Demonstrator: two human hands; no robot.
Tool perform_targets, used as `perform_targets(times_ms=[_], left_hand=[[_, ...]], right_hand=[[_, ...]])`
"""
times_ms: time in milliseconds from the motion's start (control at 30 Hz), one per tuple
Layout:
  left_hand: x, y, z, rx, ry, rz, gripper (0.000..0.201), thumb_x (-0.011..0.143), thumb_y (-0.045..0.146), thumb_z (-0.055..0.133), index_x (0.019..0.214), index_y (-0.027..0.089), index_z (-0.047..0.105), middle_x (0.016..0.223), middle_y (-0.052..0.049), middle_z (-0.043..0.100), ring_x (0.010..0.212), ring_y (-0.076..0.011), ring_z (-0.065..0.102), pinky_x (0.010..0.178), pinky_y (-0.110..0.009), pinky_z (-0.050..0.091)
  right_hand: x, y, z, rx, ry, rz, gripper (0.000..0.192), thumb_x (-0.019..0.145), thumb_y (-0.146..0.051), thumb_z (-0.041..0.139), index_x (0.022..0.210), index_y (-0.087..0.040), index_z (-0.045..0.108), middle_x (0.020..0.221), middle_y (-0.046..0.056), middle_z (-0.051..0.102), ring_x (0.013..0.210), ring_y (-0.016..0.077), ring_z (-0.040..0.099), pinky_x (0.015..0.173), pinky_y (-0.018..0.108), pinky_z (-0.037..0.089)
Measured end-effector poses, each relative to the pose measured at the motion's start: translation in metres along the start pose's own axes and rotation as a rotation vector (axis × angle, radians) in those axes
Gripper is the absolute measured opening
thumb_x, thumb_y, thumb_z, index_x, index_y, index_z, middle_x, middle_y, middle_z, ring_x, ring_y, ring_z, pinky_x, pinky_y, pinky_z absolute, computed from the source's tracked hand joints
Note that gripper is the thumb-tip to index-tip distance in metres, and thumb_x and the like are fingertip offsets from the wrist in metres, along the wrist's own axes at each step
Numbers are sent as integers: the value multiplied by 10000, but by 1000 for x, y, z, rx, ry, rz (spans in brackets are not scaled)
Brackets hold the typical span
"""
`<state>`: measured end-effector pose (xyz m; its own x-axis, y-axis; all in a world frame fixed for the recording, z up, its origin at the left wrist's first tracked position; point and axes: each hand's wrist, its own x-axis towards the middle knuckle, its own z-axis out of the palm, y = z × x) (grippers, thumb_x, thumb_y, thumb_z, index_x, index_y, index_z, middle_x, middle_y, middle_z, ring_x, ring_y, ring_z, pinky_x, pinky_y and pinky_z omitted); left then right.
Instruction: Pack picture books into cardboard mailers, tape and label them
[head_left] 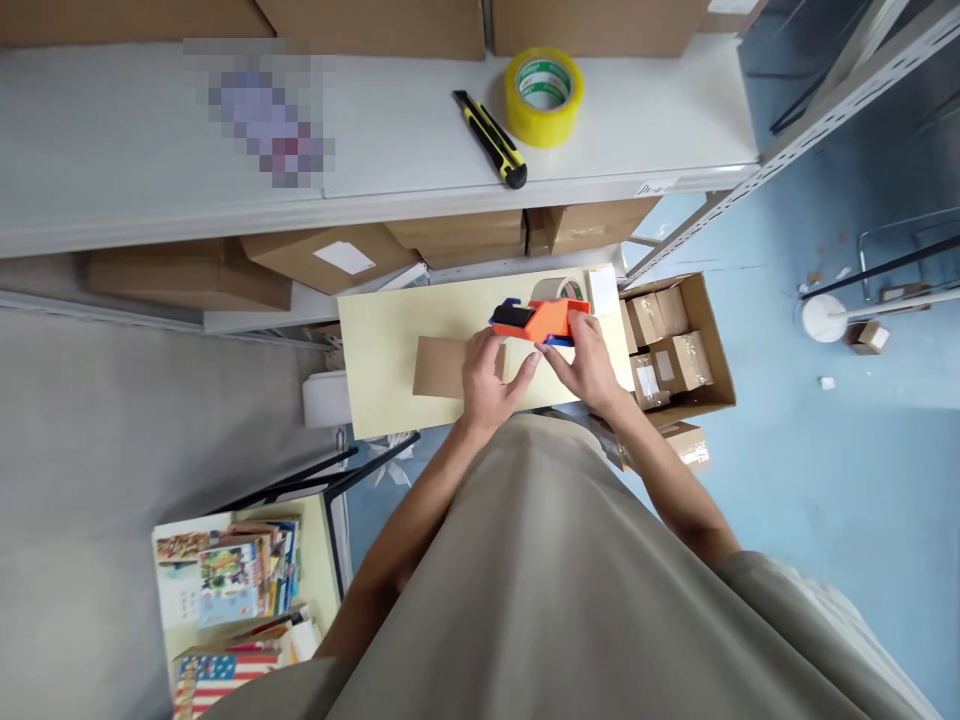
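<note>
My right hand [589,365] is wrapped round the right end of an orange tape dispenser [547,320] with black and blue parts, held above the cream tabletop [382,400]. My left hand [489,385] is over the right part of a small brown cardboard box [439,367]. Its thumb and forefinger are spread apart, and the forefinger comes close to the dispenser's left end; I cannot tell whether they touch. Behind the dispenser, a roll of tape [555,289] rests on the table, partly hidden.
On the shelf [390,150] ahead lie a yellow tape roll [544,125], a black and yellow box cutter [491,140] and a blurred-out object [262,120]. A carton [716,345] holding small boxes stands right of the table. Books [229,580] are stacked at lower left.
</note>
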<state>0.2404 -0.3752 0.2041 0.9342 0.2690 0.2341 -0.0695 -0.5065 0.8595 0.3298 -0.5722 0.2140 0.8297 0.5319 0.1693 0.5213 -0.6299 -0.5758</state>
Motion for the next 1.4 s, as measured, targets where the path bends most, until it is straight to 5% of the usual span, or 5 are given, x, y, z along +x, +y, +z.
perform_targets(times_ms=[167, 367, 533, 967, 1400], left_hand=[[-3, 22, -13, -138, 134, 6, 515, 985, 633, 803, 1328, 251, 756, 1348, -152, 783, 1344, -362, 725, 1247, -501, 541], [-14, 25, -25, -286, 98, -40, 684, 867, 672, 936, 1359, 238, 747, 1385, -156, 778, 1374, -375, 728, 1261, -538, 558], [-22, 21, -33, -371, 126, -46, 628, 906, 624, 913, 1363, 228, 743, 1352, -139, 801, 1309, -333, 777, 1202, -494, 621], [-4, -39, -57, -626, 37, -283, 762, 777, 673, 996, 1331, 198, 778, 1446, -166, 786, 1433, -361, 732, 1285, -492, 564], [15, -39, -44, -646, 30, -344, 786, 733, 581, 1062, 1369, 220, 775, 1479, -170, 780, 1413, -376, 750, 1238, -514, 615]], right_hand=[[1, -25, 14, -152, 137, -185, 478, 1113, -466, 548, 1493, -183, 607, 1315, 216, 724, 1338, 412, 640, 1172, 650, 536], [-9, -41, 23, -293, 204, -221, 354, 1122, -312, 471, 1402, -217, 666, 1203, 175, 763, 1146, 346, 720, 1145, 610, 540], [-13, -53, 28, -314, 274, -334, 255, 1113, -238, 511, 1301, -209, 681, 1227, 165, 781, 1127, 311, 736, 1121, 563, 542], [8, -87, 31, -373, -32, -267, 250, 1153, -319, 571, 1316, -188, 708, 1178, 165, 804, 1134, 328, 747, 1084, 509, 552], [28, -63, 27, -359, -4, -292, 251, 1142, -190, 536, 1250, -217, 761, 1135, 132, 806, 1059, 297, 746, 1108, 510, 556]])
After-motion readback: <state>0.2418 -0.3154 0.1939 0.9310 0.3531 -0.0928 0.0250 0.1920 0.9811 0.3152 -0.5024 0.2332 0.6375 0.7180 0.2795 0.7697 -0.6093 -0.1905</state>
